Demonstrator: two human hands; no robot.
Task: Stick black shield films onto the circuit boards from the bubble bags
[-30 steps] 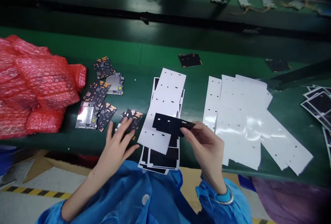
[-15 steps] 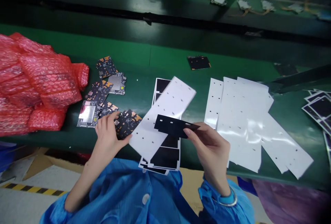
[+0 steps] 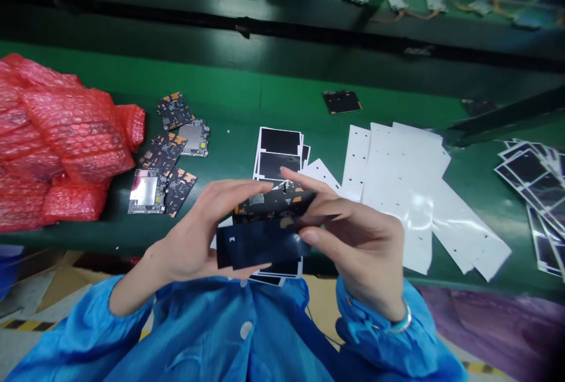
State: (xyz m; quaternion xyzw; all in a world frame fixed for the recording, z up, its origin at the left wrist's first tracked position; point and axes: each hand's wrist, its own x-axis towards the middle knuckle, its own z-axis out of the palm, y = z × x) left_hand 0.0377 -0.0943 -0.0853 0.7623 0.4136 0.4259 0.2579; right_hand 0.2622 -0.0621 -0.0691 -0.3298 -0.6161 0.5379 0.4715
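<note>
My left hand (image 3: pixel 200 232) and my right hand (image 3: pixel 353 232) are raised together in front of my chest, over the table's near edge. Between them I hold a dark circuit board (image 3: pixel 273 202) with orange patches, and just under it a black adhesive sheet (image 3: pixel 258 243). The left fingers curl round the board's left end, while the right fingers pinch the sheet and the board's right end. Behind my hands lies a stack of white-backed black sticker sheets (image 3: pixel 279 149).
Several loose circuit boards (image 3: pixel 170 161) lie at the left beside red bubble wrap (image 3: pixel 57 140). White backing sheets (image 3: pixel 415 188) spread out on the right of the green table (image 3: pixel 247 93). More sticker sheets (image 3: pixel 534 176) sit at the far right, one board (image 3: pixel 342 101) further back.
My left hand has picked a circuit board off the table and brought it to the black sheet in my right hand. The white backing sheet has moved aside to the right.
</note>
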